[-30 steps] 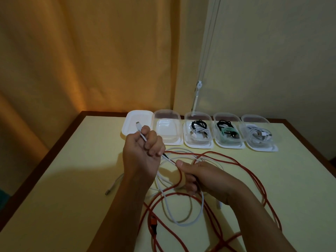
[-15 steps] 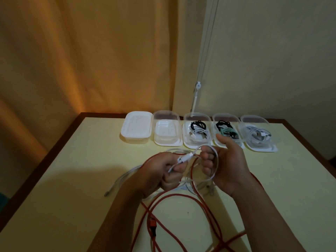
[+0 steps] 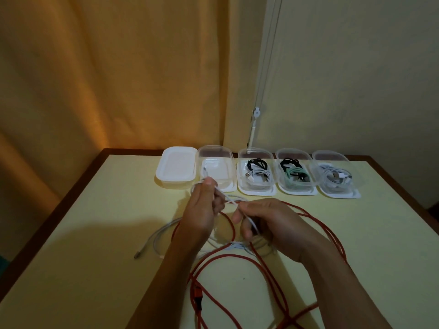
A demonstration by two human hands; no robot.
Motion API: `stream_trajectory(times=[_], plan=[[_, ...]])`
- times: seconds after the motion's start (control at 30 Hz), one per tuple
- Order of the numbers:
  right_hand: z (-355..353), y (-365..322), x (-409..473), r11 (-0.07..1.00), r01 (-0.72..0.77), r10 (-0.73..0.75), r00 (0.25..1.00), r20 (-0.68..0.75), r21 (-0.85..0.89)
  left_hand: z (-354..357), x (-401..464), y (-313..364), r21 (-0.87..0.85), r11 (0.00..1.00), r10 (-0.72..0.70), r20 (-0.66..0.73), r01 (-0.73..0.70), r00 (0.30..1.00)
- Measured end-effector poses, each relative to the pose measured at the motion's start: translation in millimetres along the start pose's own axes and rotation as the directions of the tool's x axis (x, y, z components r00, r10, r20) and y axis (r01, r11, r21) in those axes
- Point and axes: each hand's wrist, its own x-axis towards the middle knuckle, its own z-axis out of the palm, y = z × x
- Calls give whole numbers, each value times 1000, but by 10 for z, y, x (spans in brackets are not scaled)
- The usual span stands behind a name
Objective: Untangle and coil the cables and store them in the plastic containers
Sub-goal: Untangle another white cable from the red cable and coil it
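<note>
Hands are working a white cable (image 3: 231, 201) above the worktop (image 3: 95, 233).

Left hand (image 3: 202, 210) is gripping the white cable, its fingers (image 3: 219, 201) curling round a small coil with the plug end sticking up beside the thumb; right hand (image 3: 266, 222) is pinching the same cable just beside it, fingers curling round the strand. More white cable (image 3: 156, 236) is lying on the worktop under the hands, tangling with a long red cable (image 3: 273, 264) that is looping widely toward the near edge. Five plastic containers are standing in a row along the far edge: a white one (image 3: 177, 169) at the left, an empty clear one (image 3: 217, 172) next to it, then three clear ones (image 3: 256, 174) holding coiled cables.
</note>
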Motion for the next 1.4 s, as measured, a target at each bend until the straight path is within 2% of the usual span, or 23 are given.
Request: stream_trajectory(times=[0.07, 0.13, 0.23, 0.33, 0.4, 0.47, 0.57, 0.67, 0.73, 0.83, 0.87, 0.9, 0.93, 0.97, 1.0, 1.03, 1.1, 1.2, 1.27, 1.33, 1.4], plan=[[46, 12, 2, 994, -19, 27, 997, 73, -105, 33, -25, 63, -10, 991, 134, -117, -136, 984], [82, 27, 4, 978, -55, 76, 992, 101, -199, 53, -23, 88, -192, 966, 154, -124, -176, 980], [107, 54, 10, 953, -99, 117, 992, 44, -288, 47, -96, 244, -559, 826, 80, -16, -75, 997], [52, 103, 57, 950, -173, 150, 983, -105, -259, -76, -134, 282, -731, 681, 82, 141, 48, 987], [-7, 136, 94, 953, -215, 167, 961, -221, -212, -171, -141, 283, -729, 671, 95, 269, 138, 958], [-36, 150, 116, 966, -208, 155, 941, -300, -151, -211, -175, 299, -660, 707, 95, 445, 254, 891], [-27, 141, 131, 985, -167, 172, 928, -329, 42, -252, -162, 250, -564, 706, 142, 705, 428, 695], [-67, 120, 132, 945, -103, 208, 922, -326, 311, -318, -132, 228, -472, 758, 134, 788, 450, 602], [-110, 103, 130, 892, -29, 202, 919, -338, 452, -329, -144, 239, -348, 823, 47, 829, 448, 558], [-92, 43, 128, 870, 72, 114, 933, -342, 487, -252, -153, 222, -117, 922, -137, 792, 369, 595], [-76, 38, 129, 882, 83, 86, 939, -332, 464, -206, -154, 222, 2, 961, -181, 759, 276, 625], [-66, 41, 131, 905, 85, 60, 944, -324, 416, -167, -153, 214, 178, 977, -210, 717, 117, 665], [-64, 52, 136, 933, 82, 35, 948, -316, 350, -132, -143, 192, 384, 921, -219, 655, -69, 723], [-62, 61, 135, 959, 79, 9, 952, -307, 274, -112, -143, 176, 559, 802, -206, 589, -209, 782], [-55, 56, 129, 978, 78, -18, 955, -295, 195, -103, -155, 159, 656, 710, -177, 517, -255, 838], [-53, 52, 124, 990, 79, -44, 958, -284, 113, -100, -164, 142, 691, 682, -143, 447, -239, 883], [-39, 27, 102, 997, 81, -82, 962, -261, -17, -91, -142, 69, 651, 747, -97, 302, -131, 948], [6, -6, 70, 992, 55, -78, 975, -206, -116, -80, -78, 43, 307, 951, -76, 111, 39, 991], [49, -3, 68, 983, 25, -53, 988, -147, -184, -53, -30, 34, 124, 992, -42, 35, 37, 999], [96, 5, 69, 970, 15, -39, 995, -92, -244, -1, -39, 57, 86, 996, 22, -35, -19, 999], [123, 10, 66, 963, 18, -30, 999, -41, -270, 17, -55, 88, -22, 998, 60, -57, -61, 997]])
